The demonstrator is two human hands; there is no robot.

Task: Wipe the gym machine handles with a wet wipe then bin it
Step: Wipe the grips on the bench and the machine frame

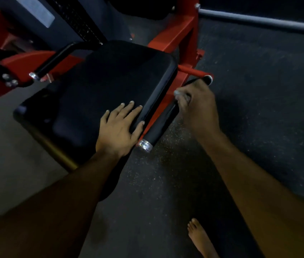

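Fingers (183, 97) of the right hand (197, 105) wrap the handle (158, 125), wet wipe (177, 93) beneath.

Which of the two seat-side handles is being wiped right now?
The handle right of the seat, gripped by the right hand; the other handle is untouched.

Dark floor (259, 108) — seemingly speckled — bare foot (199, 237)

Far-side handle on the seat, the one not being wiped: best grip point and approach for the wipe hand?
Grip the far handle on its straight black section just above the chrome end cap, coming from above with fingers wrapped around it. That stretch is a bare, round bar standing clear of the seat pad; farther up it bends toward the frame. The right hand grips the near handle.
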